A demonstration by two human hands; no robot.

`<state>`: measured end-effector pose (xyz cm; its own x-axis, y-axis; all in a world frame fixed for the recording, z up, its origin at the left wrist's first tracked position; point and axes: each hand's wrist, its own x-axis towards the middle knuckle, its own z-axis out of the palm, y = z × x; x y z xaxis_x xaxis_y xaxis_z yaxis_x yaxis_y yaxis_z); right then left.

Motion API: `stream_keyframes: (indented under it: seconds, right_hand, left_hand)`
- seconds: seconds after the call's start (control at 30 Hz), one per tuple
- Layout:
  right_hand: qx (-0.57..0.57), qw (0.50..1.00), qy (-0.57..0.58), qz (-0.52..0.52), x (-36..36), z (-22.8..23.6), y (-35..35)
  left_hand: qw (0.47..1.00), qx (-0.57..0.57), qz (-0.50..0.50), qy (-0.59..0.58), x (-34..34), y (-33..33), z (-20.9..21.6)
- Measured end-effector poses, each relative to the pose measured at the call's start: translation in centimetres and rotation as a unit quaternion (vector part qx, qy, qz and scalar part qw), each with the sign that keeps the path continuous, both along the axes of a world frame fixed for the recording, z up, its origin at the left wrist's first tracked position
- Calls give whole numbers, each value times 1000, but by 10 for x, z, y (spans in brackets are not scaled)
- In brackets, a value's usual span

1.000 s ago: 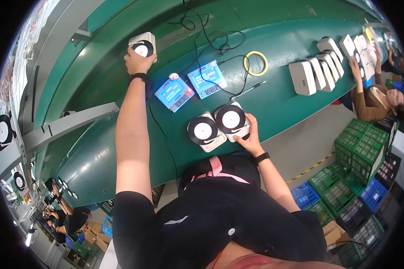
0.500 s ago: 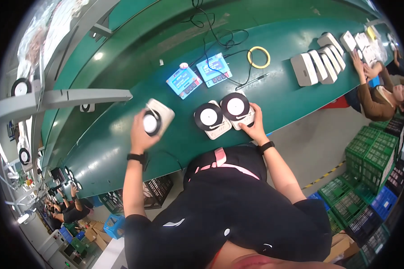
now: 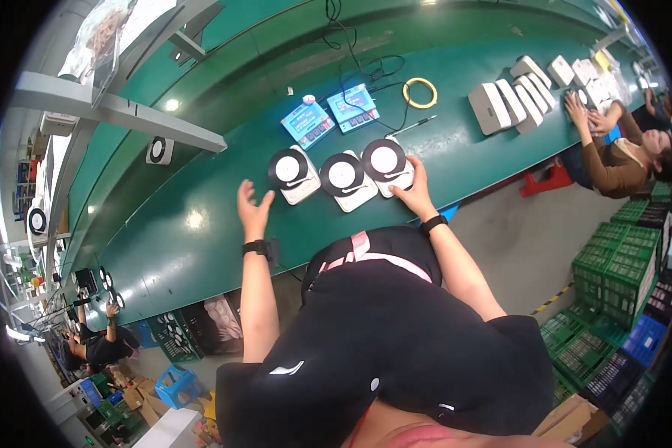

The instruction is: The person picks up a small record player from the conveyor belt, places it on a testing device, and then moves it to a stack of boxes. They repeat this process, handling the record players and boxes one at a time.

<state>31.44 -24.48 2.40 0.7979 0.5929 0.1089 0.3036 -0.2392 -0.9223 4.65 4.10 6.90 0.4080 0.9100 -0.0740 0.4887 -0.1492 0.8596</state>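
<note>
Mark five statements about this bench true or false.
1. Three turntable-shaped units sit in a row. True.
2. The left grip holds the row's leftmost unit. False: it is open, beside that unit.
3. The right grip is on the row's rightmost unit. True.
4. The yellow ring lies left of the two blue devices. False: it lies to their right.
5. Each row unit has a black disc with a white centre. True.

near-row turntables (image 3: pixel 346 172): 3 | blue-screen devices (image 3: pixel 353 108): 2 | yellow ring (image 3: pixel 420 79): 1 | upright white units (image 3: pixel 490 110): perhaps 6, overlapping
</note>
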Motion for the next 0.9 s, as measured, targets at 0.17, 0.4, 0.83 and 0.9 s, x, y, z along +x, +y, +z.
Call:
stream_keyframes:
  seconds: [0.17, 0.4, 0.83, 0.9]
  right_hand:
    - [6, 1000, 0, 1, -5, 0, 3]
    - [20, 1000, 2, -6, -1, -5, 2]
    - [-110, 982, -150, 18, -16, 39, 7]
    - [-143, 975, -169, 28, -18, 43, 8]
  left_hand:
    - [996, -27, -84, -28, 8, -33, -47]
    - [999, -25, -27, -38, 23, -42, -60]
    - [998, -49, -26, -22, 21, -36, -53]
    - [998, -52, -42, -3, 21, -34, -50]
